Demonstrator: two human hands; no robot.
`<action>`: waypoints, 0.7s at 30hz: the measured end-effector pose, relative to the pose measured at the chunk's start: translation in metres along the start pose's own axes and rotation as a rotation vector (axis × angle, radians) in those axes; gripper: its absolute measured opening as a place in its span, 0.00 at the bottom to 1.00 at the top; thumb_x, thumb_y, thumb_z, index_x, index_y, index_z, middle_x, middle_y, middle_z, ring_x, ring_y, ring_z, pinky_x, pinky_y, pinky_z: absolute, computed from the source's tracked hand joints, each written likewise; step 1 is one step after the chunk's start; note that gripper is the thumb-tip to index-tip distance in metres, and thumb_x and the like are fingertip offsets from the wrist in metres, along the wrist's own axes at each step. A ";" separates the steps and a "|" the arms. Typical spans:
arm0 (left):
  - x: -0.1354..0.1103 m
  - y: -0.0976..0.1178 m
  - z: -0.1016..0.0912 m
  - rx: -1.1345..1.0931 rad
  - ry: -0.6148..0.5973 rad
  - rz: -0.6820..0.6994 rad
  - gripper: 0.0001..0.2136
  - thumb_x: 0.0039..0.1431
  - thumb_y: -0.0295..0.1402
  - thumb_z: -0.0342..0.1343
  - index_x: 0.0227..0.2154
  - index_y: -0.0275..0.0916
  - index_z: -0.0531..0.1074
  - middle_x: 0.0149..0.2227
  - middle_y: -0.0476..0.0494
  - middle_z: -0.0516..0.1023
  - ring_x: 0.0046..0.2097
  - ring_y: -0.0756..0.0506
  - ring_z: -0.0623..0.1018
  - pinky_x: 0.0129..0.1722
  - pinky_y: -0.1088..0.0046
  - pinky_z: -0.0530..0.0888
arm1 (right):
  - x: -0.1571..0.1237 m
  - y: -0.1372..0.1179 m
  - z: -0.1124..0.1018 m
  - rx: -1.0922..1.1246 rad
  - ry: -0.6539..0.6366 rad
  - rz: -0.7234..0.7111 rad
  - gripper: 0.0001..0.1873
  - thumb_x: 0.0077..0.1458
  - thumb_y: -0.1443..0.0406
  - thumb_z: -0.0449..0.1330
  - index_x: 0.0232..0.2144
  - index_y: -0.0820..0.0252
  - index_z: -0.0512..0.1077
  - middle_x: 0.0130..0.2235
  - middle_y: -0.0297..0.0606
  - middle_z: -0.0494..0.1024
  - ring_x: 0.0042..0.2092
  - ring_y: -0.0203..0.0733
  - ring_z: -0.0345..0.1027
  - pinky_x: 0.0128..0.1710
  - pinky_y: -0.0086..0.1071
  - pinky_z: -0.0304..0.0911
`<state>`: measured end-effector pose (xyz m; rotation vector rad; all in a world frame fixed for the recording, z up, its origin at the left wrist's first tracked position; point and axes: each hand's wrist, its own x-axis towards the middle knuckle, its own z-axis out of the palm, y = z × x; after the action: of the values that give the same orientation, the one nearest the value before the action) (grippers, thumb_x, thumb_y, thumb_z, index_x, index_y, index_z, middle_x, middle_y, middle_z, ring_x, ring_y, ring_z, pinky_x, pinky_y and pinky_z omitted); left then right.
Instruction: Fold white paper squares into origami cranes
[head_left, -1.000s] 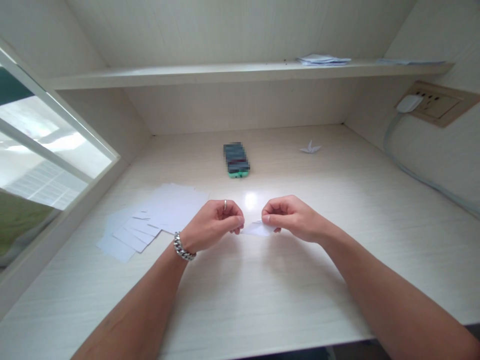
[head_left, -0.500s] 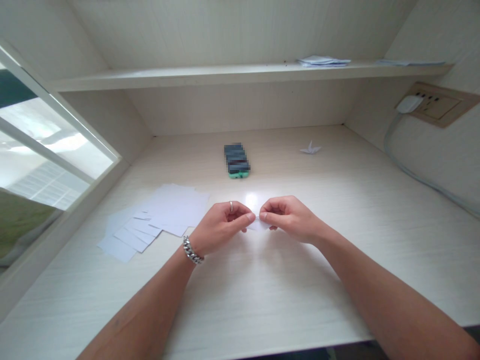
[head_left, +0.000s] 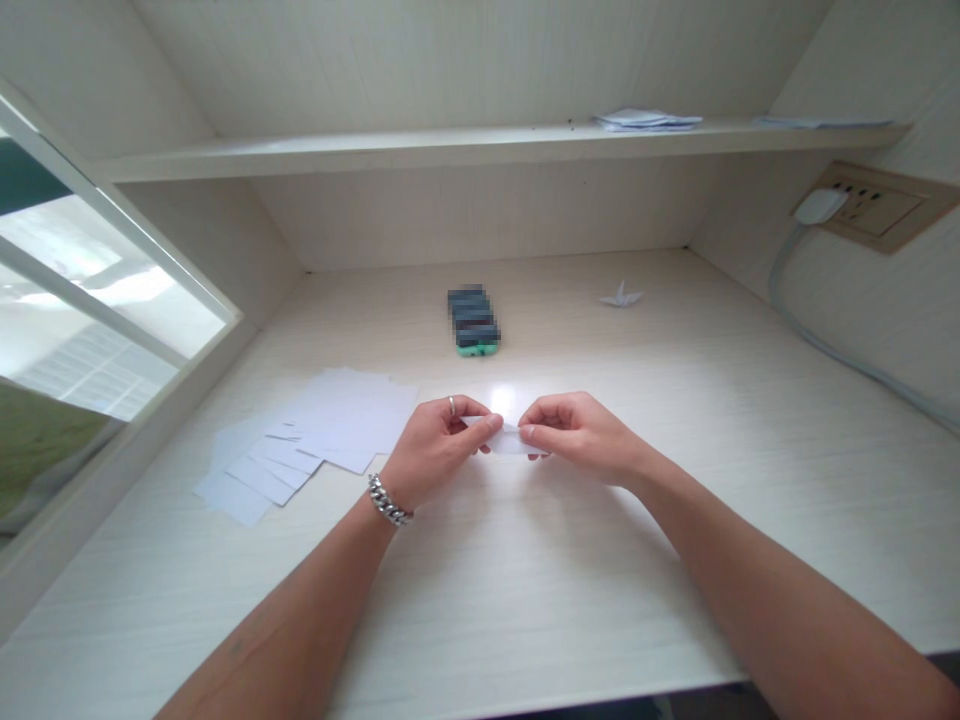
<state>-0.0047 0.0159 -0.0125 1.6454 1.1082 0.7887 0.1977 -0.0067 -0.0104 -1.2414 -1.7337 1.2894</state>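
A small folded piece of white paper [head_left: 507, 438] is held just above the pale wooden desk [head_left: 525, 600], between both hands. My left hand [head_left: 439, 445], with a ring and a metal bracelet at the wrist, pinches its left end. My right hand [head_left: 577, 432] pinches its right end with thumb and forefinger. The fingers of both hands are curled round the paper and hide most of it.
A loose spread of white paper sheets [head_left: 307, 440] lies to the left of my hands. A phone in a green case [head_left: 472, 320] lies further back, and a small folded paper figure [head_left: 620, 296] at the back right. A shelf [head_left: 450, 145] carries more paper; a cable [head_left: 825, 340] runs from the wall socket.
My hands first closed together over the paper, then drew slightly apart. The left hand has turned, and more of the paper strip shows between the fingertips.
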 end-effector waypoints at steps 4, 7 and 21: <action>-0.002 0.002 0.002 -0.015 0.013 0.128 0.09 0.55 0.37 0.61 0.28 0.36 0.77 0.29 0.45 0.80 0.30 0.49 0.77 0.30 0.75 0.72 | -0.003 -0.006 0.008 -0.077 0.093 -0.134 0.08 0.56 0.63 0.60 0.31 0.61 0.77 0.32 0.37 0.79 0.34 0.38 0.71 0.32 0.30 0.64; -0.004 0.003 0.004 -0.063 0.056 0.183 0.08 0.51 0.35 0.65 0.31 0.36 0.77 0.30 0.44 0.80 0.32 0.48 0.78 0.31 0.74 0.74 | -0.004 -0.007 0.012 -0.127 0.213 -0.251 0.06 0.57 0.66 0.59 0.32 0.59 0.77 0.32 0.36 0.79 0.34 0.37 0.71 0.33 0.30 0.64; -0.009 0.005 0.006 0.313 0.391 0.895 0.09 0.52 0.21 0.63 0.33 0.42 0.79 0.38 0.44 0.80 0.38 0.48 0.79 0.33 0.72 0.76 | -0.006 -0.004 0.015 -0.291 0.583 -0.633 0.06 0.54 0.69 0.65 0.34 0.53 0.79 0.44 0.39 0.78 0.46 0.43 0.72 0.42 0.37 0.70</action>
<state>-0.0012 0.0045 -0.0101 2.3552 0.7288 1.6207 0.1854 -0.0179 -0.0110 -0.9575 -1.6900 0.2775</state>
